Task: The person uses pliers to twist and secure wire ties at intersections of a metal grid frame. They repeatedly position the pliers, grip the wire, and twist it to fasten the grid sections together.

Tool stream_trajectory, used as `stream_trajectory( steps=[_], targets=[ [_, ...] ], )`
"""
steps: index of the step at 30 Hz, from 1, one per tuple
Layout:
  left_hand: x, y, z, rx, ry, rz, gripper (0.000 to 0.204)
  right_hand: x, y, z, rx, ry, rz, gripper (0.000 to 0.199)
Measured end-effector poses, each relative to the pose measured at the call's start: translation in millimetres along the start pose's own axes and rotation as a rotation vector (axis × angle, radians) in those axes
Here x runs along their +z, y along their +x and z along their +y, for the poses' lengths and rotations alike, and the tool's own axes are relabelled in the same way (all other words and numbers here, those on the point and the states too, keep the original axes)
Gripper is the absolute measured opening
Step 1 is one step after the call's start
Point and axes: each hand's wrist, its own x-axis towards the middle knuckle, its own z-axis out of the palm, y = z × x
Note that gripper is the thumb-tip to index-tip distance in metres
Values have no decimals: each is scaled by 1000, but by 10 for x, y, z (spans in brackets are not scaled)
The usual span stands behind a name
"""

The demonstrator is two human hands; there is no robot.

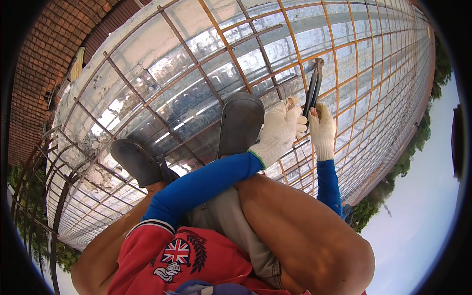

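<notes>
The person sits or squats, in a red shirt (221,250) and grey shorts (221,211), with bare knees bent. Blue sleeves (201,182) cover both arms. Two dark shoes (241,123) rest among the bars, one to the left and one nearer the hands.

The left grip (279,129) is a hand in a white glove with green at the cuff. Its fingers are curled in, just beside the tool. I cannot tell if it pinches something small or how far open it is.

The right grip (322,130) wears a white glove too. It is closed around the low end of the pincers (315,84), with a bare fingertip peeking out. The pincers have dark handles and point up and away, with the head over the bars. I cannot tell if the head touches a bar.

Under all this is a big grid of rusty bars (225,45). Below the bars lie shiny metal sheets (249,64). Past their left end is pale concrete (142,49).

Farther off are brown roof tiles (49,49) at the top left, green trees (420,140) at the right, and blue sky (408,201).
</notes>
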Motion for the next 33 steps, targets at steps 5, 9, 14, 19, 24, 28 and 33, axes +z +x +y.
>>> stream_trajectory(
  steps=[5,9,14,19,24,28,33],
  targets=[
    [46,-42,192,136,-61,85,35,-287,-324,-743,-182,367,119,49],
    [163,-79,334,164,-101,156,39,-513,-666,-1210,-47,461,-55,53],
    [118,-166,308,155,11,169,31,-524,-751,-1104,-255,175,-36,34],
    [-48,-121,296,-57,212,63,36,-581,-918,-842,88,441,-167,24],
    [-197,-178,372,-225,261,124,41,-440,-1046,-833,77,372,-206,29],
    [-282,-425,918,-230,887,-46,39,-185,-903,-698,65,371,-207,28],
    [-424,-624,1735,576,1516,47,26,107,-729,-434,-81,255,-113,28]
  ],
)
